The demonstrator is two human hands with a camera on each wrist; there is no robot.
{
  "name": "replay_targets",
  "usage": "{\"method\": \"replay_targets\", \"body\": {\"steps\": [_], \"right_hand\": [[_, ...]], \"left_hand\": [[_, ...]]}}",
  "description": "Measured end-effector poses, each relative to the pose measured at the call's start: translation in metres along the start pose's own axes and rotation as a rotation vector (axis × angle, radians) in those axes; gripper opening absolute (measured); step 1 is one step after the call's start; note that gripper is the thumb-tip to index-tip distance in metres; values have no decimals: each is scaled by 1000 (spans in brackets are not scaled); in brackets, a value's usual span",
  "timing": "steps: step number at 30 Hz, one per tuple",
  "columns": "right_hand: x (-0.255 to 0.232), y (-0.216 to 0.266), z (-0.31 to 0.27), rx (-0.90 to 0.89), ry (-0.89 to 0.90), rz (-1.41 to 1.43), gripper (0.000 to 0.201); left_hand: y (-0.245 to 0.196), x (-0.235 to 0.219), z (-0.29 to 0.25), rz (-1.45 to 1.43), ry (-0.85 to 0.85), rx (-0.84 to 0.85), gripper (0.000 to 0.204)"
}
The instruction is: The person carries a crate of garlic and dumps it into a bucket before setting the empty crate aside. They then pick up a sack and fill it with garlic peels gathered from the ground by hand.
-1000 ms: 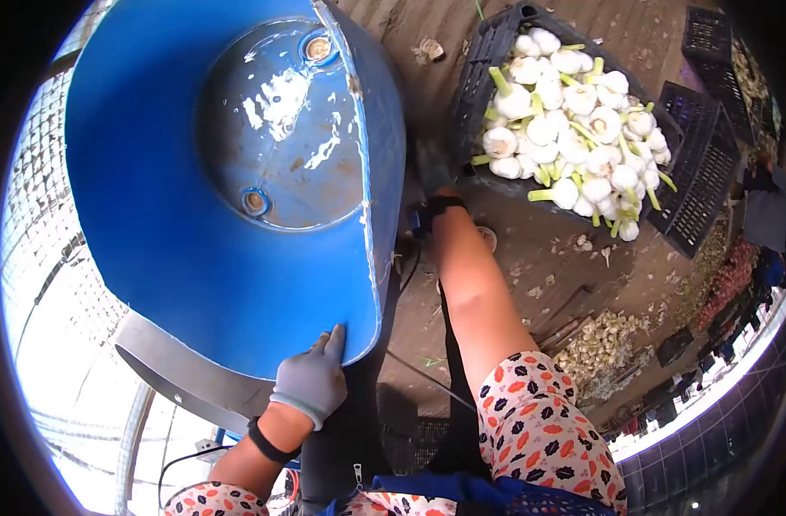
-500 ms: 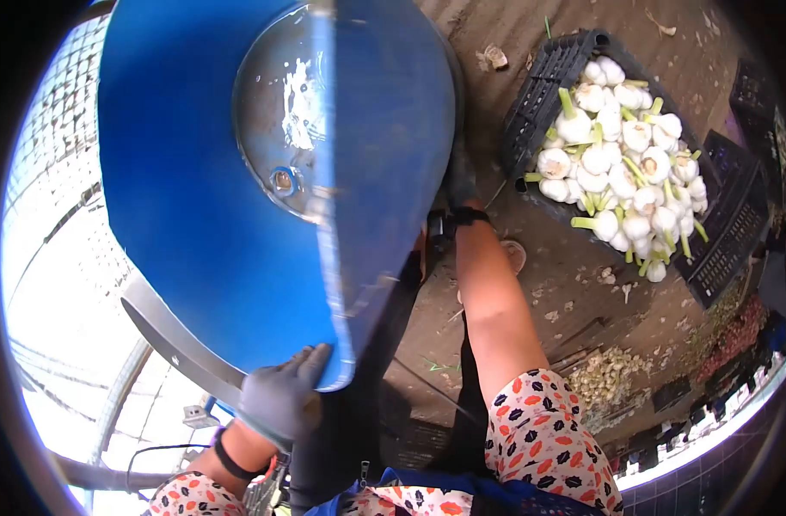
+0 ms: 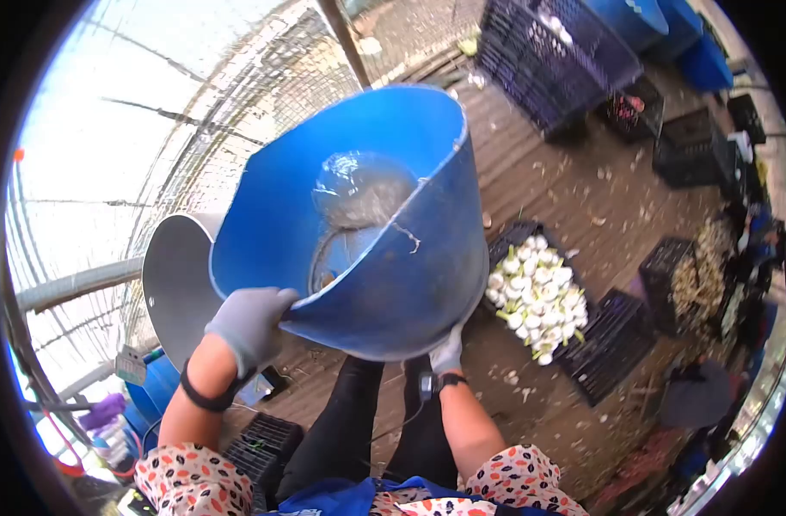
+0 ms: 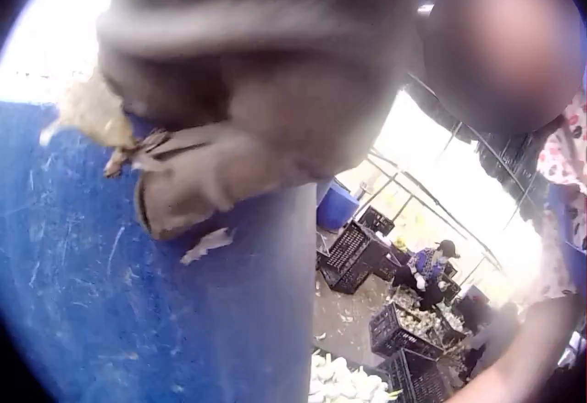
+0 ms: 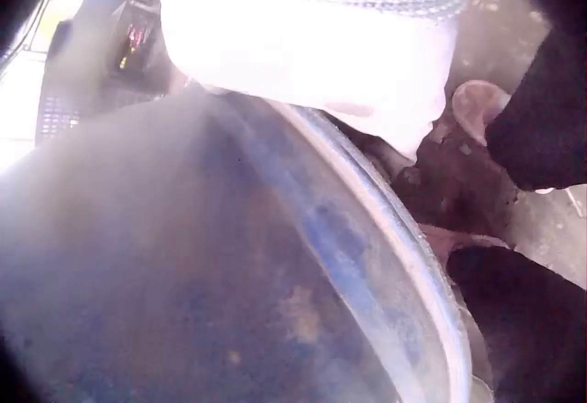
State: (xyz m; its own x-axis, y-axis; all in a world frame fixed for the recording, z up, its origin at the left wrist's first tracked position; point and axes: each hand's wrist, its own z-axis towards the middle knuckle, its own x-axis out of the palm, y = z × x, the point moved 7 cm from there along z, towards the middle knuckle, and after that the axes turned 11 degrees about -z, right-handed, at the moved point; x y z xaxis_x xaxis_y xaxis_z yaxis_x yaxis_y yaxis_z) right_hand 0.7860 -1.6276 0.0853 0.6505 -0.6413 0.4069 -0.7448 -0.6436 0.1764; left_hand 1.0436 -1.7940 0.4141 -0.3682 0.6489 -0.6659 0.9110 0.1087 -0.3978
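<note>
A large blue plastic barrel with a cut-open top (image 3: 410,258) is tilted in front of the person's legs in the head view. Shiny clear water (image 3: 363,185) lies inside it, near the base. The gloved left hand (image 3: 254,322) grips the cut rim on the near left side; in the left wrist view its fingers (image 4: 197,183) bend over the blue wall, with a pale scrap (image 4: 92,119) beside them. Low on the barrel's right side, the gloved right hand (image 3: 447,351) holds the base edge (image 5: 385,210). Its fingertips are partly hidden there.
A black crate heaped with white garlic bulbs (image 3: 539,292) stands right of the barrel, a dark crate (image 3: 612,344) beside it. Purple-black crates (image 3: 556,64) are farther back. A grey curved container (image 3: 178,284) stands left, near the mesh wall. Another person (image 4: 431,265) sits among crates.
The barrel has tipped, and its water has shifted inside. Both hands keep their places on it. The head view has swung upward, showing more floor and crates beyond.
</note>
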Motion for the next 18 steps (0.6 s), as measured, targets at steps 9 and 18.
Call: {"method": "replay_targets", "body": {"steps": [9, 18], "right_hand": [[71, 58, -59, -168, 12, -231, 65], [291, 47, -9, -264, -119, -613, 38]], "left_hand": [[64, -100, 73, -280, -179, -108, 35], [174, -54, -16, -598, -944, 20, 54]]}}
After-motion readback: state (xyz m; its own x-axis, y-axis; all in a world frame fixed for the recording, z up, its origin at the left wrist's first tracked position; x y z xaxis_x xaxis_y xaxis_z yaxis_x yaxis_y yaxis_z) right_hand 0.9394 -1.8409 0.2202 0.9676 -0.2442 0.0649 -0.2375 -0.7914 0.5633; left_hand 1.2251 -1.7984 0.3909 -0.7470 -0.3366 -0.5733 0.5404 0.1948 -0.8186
